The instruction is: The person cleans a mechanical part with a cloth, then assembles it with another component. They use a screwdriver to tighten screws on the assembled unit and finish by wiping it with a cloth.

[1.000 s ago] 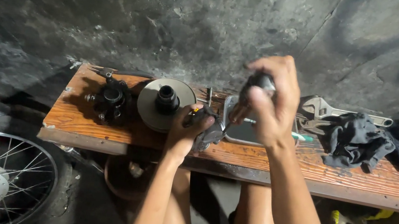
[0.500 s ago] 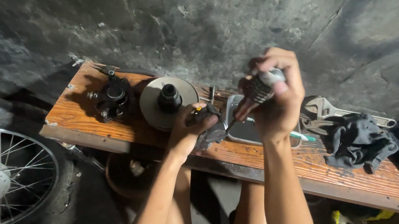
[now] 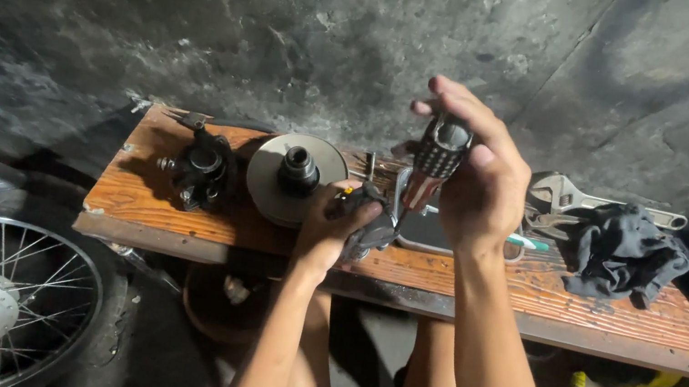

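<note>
Bench point(image 3: 177, 204), front edge: left hand point(image 3: 330, 228) is clamping a small metal part point(image 3: 369, 225), steadying it. Right hand point(image 3: 480, 183) is gripping a screwdriver point(image 3: 433, 157) upright, tip bearing down on the part. Disc point(image 3: 296, 179), wrench point(image 3: 566, 194), rag point(image 3: 630, 253) lying aside.

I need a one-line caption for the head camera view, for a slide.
Right hand drives a screwdriver into a small metal part gripped by the left hand over a wooden bench.
</note>
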